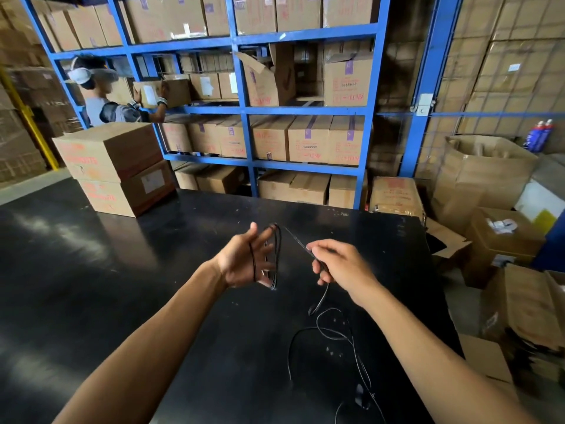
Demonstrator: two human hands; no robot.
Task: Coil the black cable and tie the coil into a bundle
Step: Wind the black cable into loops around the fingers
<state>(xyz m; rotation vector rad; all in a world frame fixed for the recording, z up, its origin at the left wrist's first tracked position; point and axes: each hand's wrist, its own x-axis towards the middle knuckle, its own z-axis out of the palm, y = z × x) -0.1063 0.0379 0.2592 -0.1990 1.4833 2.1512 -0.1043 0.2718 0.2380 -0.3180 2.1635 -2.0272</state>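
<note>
A thin black cable (331,332) lies in loose curls on the black table (122,286) at the lower right. Several loops of it (276,255) are wound around the spread fingers of my left hand (243,258), which is held upright above the table. A taut stretch of cable runs from the top of those loops to my right hand (336,264), which pinches it between thumb and fingers. From there the cable drops to the table. A small dark plug or end piece (360,393) rests near the table's front edge.
Two stacked cardboard boxes (119,166) stand on the table's far left corner. Blue shelving (244,111) full of cartons runs behind the table, where another person (104,96) handles a box. Open cartons (504,240) crowd the floor at the right.
</note>
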